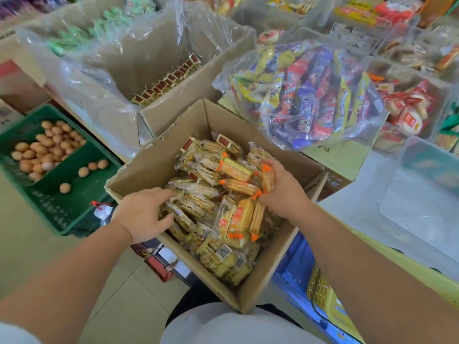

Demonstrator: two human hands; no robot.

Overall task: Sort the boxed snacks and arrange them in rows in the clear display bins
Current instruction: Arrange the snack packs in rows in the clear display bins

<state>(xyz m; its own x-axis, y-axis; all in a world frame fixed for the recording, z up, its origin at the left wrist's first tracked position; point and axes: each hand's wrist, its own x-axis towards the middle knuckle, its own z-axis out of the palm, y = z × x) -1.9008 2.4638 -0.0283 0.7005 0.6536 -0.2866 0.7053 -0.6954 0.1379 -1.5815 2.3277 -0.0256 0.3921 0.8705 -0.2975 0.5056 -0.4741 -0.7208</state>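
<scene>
An open cardboard box [154, 167] in front of me is full of clear-wrapped cracker packets, some with orange ends [236, 170] and some with dark red labels [198, 192]. My left hand [142, 214] reaches over the box's near-left rim, its fingers spread on the packets. My right hand [280, 187] is inside the box at the right and grips an orange-ended cracker packet [267, 178]. A clear display bin [422, 194] stands at the right and looks nearly bare.
A larger plastic-lined carton [191, 93] behind holds a row of red-labelled packets. A clear bag of colourful snacks [310, 95] lies at the back right. A green crate of eggs [49, 155] sits on the floor at left. Blue and yellow baskets [318, 286] sit low right.
</scene>
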